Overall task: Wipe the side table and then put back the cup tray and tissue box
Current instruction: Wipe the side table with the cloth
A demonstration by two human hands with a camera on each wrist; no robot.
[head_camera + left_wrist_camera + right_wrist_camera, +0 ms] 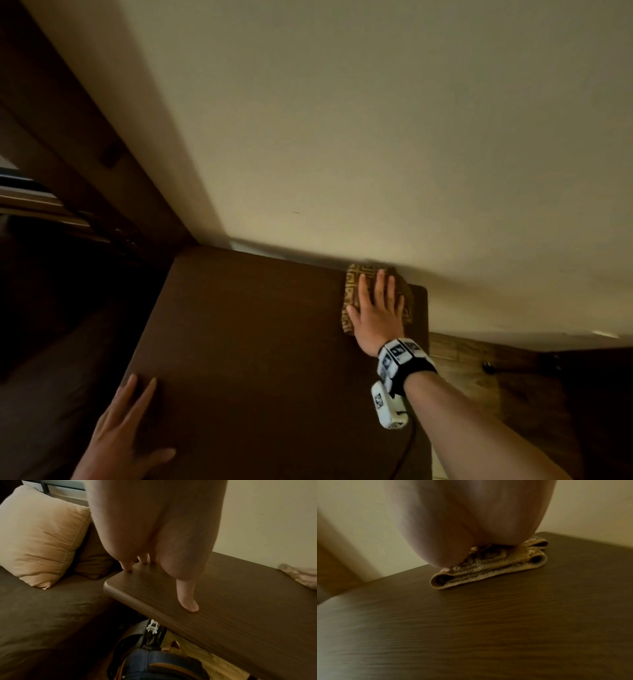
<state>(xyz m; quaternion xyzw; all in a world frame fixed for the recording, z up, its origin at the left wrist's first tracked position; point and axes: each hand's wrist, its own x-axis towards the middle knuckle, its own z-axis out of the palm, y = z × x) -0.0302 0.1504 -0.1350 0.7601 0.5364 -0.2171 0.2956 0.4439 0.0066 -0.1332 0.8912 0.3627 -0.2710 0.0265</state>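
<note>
The dark wooden side table (260, 342) fills the lower middle of the head view, pushed against the wall. My right hand (375, 305) lies flat with straight fingers on a folded brown patterned cloth (351, 279) at the table's far right corner. In the right wrist view the folded cloth (488, 566) sits under my palm (471, 520). My left hand (126, 431) rests flat on the near left corner of the table (223, 608), its thumb (187, 599) pressed on the top. No cup tray or tissue box is in view.
A cream wall (376, 137) runs behind the table. A brown bed or sofa (42, 608) with a tan pillow (39, 534) adjoins the table's left side. A dark blue bag (154, 665) sits on the wooden floor below the near edge.
</note>
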